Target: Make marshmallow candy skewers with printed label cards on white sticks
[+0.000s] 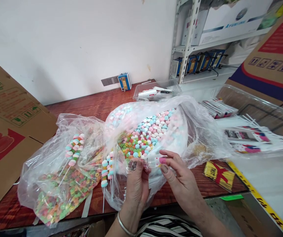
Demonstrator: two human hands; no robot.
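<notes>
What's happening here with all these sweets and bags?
A person's left hand and right hand together pinch a small clear wrapper with pink print over a big clear plastic bag of pastel candies. Finished pastel candy skewers on white sticks lean against a second clear bag of colourful ring sweets on the reddish wooden table.

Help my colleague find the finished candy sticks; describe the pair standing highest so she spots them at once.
On the wooden table, look in the left plastic bag. Two candy sticks lean on its loose colourful rings; unlike those, their pink, white and green pieces are stacked on thin white sticks.
</notes>
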